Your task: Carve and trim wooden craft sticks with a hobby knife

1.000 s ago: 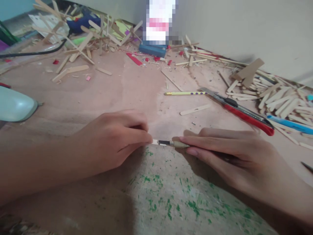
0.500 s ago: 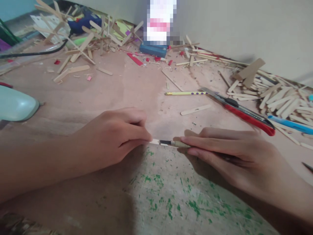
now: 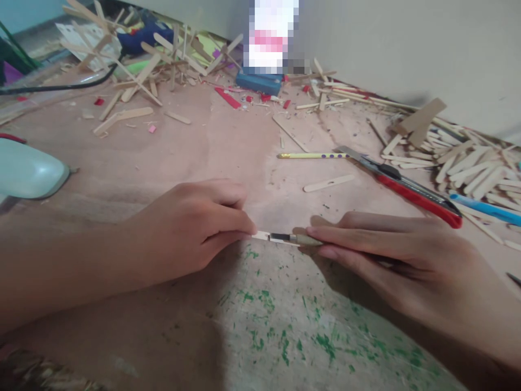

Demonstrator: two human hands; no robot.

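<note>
My left hand [image 3: 207, 225] pinches the left end of a thin wooden stick [image 3: 261, 235] low over the wooden table [image 3: 175, 152]. Between the fingertips of my right hand [image 3: 391, 255] is a small craft knife [image 3: 303, 239] with a pale handle. Its dark blade points left and lies on or just over the stick, close to my left fingertips. Part of the stick runs on below the blade toward my right fingers.
A red utility knife [image 3: 417, 193], a yellow pencil [image 3: 311, 156] and a loose flat stick [image 3: 329, 183] lie beyond my right hand. Many craft sticks [image 3: 472, 168] are heaped at right. A blue block [image 3: 259, 82] stands at the back; a white rounded object [image 3: 30, 169] sits at left.
The whole view has shifted slightly, so everything appears a little further right. Both hands keep their holds, and the blade stays at nearly the same place on the stick.
</note>
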